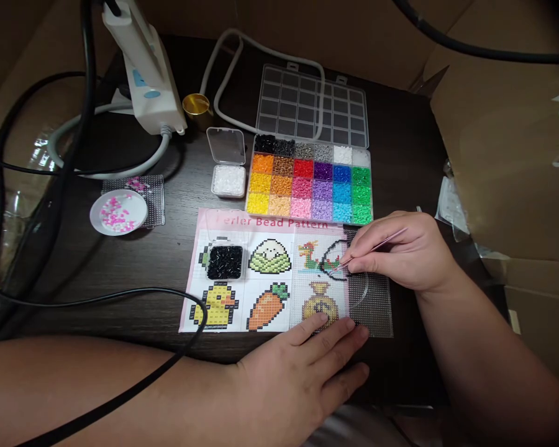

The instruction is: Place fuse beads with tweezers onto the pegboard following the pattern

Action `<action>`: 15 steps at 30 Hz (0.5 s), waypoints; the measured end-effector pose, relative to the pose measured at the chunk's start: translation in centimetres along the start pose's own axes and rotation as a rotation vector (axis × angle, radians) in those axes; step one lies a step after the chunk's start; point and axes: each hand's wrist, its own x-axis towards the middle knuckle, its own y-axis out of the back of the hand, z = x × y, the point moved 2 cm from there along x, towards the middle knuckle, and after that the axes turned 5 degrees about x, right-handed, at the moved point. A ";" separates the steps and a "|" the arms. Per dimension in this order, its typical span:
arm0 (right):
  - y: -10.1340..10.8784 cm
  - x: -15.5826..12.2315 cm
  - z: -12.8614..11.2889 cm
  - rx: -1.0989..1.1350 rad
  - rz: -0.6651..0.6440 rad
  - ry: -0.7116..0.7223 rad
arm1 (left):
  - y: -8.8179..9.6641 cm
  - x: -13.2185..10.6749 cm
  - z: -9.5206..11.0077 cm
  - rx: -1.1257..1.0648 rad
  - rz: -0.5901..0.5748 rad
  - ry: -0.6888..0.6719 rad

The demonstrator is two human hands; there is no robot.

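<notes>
Pinched between the thumb and fingers of my right hand is a pair of pink tweezers, tips pointing down-left. The tips are at a curved outline of black beads on a clear pegboard; whether a bead is between them is too small to tell. The pegboard overlaps the right part of a printed Perler bead pattern sheet. My left hand lies flat with fingers spread, fingertips on the lower edge of the pegboard and sheet. A small box of black beads stands open on the sheet.
Behind the sheet are a sectioned bead case, its lid raised, and a box of white beads. Left are a white dish of pink and white beads, a gold cup and a power strip. A black cable crosses above my left forearm.
</notes>
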 end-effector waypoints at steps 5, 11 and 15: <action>0.1 -0.1 0.1 0.014 0.015 -0.015 | 0.1 0.0 0.0 -0.003 -0.003 0.000; 0.1 -0.1 0.0 0.019 -0.001 0.029 | 0.1 0.1 0.0 -0.004 -0.006 -0.003; 0.0 0.0 0.0 0.000 -0.016 0.028 | 0.1 0.1 0.1 -0.002 -0.006 -0.002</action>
